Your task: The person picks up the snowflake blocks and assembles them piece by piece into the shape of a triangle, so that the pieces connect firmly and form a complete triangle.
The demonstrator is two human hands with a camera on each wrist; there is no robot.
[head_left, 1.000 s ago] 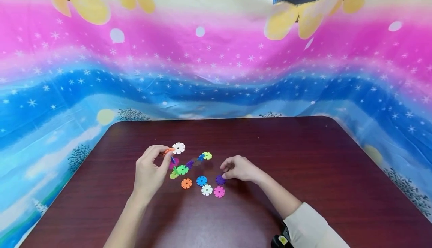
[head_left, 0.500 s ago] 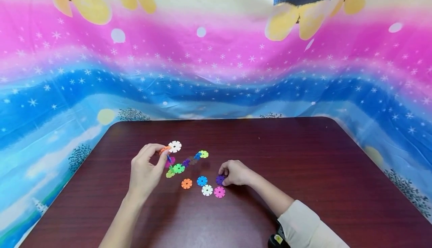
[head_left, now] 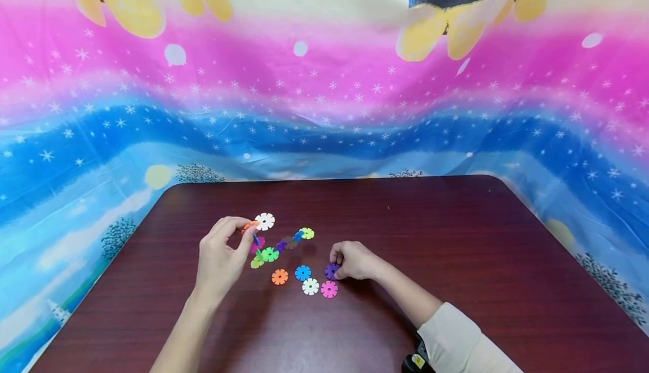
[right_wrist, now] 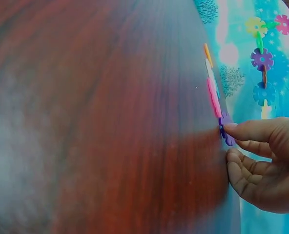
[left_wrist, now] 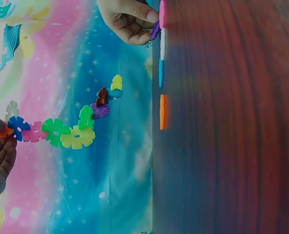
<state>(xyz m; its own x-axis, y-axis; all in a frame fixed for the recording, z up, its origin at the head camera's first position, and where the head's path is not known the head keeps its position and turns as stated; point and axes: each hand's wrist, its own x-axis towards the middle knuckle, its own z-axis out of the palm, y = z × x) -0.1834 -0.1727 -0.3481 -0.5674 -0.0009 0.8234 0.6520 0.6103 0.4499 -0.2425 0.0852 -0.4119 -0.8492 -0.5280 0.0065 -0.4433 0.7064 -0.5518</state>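
Observation:
My left hand [head_left: 219,257] pinches an orange notched disc [left_wrist: 6,130] at one end of a chain of interlocking flower-shaped plastic discs. A white disc [head_left: 265,221] sticks out past the fingertips. From there the chain hangs above the table through blue, pink and green [left_wrist: 55,131] pieces to a yellow disc [left_wrist: 116,82] at its far end. My right hand [head_left: 359,260] pinches a loose purple disc [right_wrist: 226,127] between thumb and fingers. That disc is tilted, one edge raised from the tabletop, and the fingers partly cover it in the head view.
Loose discs lie flat close by: orange [head_left: 280,276], blue [head_left: 302,272], white [head_left: 311,287] and pink [head_left: 329,289], the pink one right beside the purple. The dark wooden table [head_left: 431,209] meets a printed cloth backdrop [head_left: 324,97] along its far edge.
My right hand has come slightly down and its fingers have taken hold of the purple disc. The left hand has shifted a little left, carrying the chain.

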